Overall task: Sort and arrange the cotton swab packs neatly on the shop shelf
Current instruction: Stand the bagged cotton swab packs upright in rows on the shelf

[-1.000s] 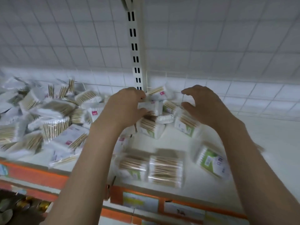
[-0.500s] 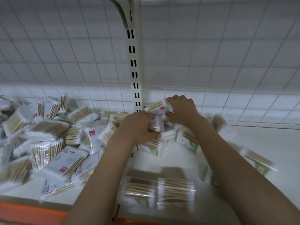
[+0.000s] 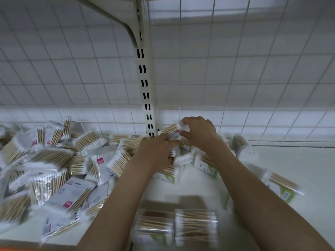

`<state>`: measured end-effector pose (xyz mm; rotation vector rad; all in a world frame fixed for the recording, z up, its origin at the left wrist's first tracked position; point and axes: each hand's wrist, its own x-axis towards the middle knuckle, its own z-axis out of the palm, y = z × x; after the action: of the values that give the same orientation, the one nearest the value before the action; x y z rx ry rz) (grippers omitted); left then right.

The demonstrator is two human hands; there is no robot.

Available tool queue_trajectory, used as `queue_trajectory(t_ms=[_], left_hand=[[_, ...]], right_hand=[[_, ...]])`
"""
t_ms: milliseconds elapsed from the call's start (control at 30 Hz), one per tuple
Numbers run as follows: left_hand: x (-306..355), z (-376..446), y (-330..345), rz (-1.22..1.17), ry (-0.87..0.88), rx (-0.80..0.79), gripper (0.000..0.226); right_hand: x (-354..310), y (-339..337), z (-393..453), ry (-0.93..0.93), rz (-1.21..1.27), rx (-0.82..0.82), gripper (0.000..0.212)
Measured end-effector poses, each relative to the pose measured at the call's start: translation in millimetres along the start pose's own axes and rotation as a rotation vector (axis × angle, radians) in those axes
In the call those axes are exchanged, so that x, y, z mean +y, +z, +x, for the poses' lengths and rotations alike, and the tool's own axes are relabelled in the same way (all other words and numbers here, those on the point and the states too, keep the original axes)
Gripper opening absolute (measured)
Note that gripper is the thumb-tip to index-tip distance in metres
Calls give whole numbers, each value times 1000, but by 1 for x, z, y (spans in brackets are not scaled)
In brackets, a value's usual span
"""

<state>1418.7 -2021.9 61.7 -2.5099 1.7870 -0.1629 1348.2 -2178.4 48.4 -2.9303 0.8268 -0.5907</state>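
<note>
Right hand [image 3: 198, 135]: reaching to the rear of the shelf at centre frame, fingers curling round a pink-label pack [image 3: 172, 129] beside the slotted upright [image 3: 146, 98]; judged to be lifting it off the small stack there.
Left hand [image 3: 156, 151]: lying just below and left of the right, fingers bending over the packs beneath; whether it is clamping one or only steadying the stack, I cannot tell, since the fingertips are hiding among wrappers.
Reason for hold: both hands are working the same cluster, one apparently bracing while the other is taking the top pack, so the rest are not sliding.
Loose heap [image 3: 54, 165]: filling the left half of the frame, packs lying at all angles, mostly pink-label; too many and too blurred to count.
Green-label packs: at least four are showing right of centre, one [image 3: 205, 163] leaning under the right forearm, one [image 3: 282, 185] lying tilted at right, one [image 3: 243, 147] standing near the back grid, one [image 3: 168, 175] under the left wrist.
Front pair [image 3: 176, 227]: two packs are sitting side by side, touching, at lower centre; judged already arranged.
Shelf [image 3: 299, 169]: white deck, bare at far right.
Progress: sorting is appearing at an early stage.
</note>
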Motion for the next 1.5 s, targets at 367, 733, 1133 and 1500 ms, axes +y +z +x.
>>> queue_trajectory(t_ms=[367,733,1133,1500], left_hand=[[-2,-10,-6,-168,-48,149,35],[49,-32,-45,-698,-153,461,31],[262,-51,-37,-883,-184,583,47],[399,-44,-24,-946,-131,546,47]], right_hand=[[3,-28,-23,86,218,17,31],[49,-86,-91,135,382,246,21],[181,-134,-264,278,510,403,28],[280,-156,-353,320,414,317,26]])
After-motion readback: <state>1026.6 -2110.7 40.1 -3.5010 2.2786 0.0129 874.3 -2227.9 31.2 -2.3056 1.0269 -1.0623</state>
